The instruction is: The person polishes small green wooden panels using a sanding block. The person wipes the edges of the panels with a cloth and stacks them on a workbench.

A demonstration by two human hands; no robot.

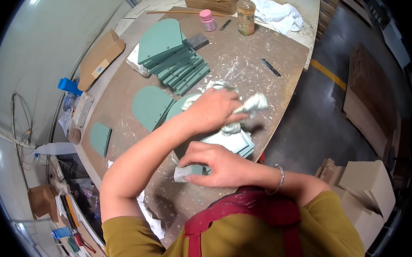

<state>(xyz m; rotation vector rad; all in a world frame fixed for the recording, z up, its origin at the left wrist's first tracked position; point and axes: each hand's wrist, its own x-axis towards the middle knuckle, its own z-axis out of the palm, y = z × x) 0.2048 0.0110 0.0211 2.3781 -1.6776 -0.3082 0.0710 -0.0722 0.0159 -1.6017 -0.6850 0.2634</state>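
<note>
My left hand is closed on a crumpled white rag, partly smeared by motion, over the worktable. Just nearer to me, my right hand grips a small pale grey block between thumb and fingers; its exact kind is not clear. Beside my left forearm lies a green rounded panel, with another green panel partly hidden under the left wrist. Between my hands and the table's right edge sits a short pile of white-topped, green-edged pieces. A leaning stack of green panels stands farther off.
A small green panel lies at the left. Toward the back are a pink bottle, an orange-capped bottle, a cutter knife and a cardboard box. Cardboard boxes stand at the right, beyond the table edge.
</note>
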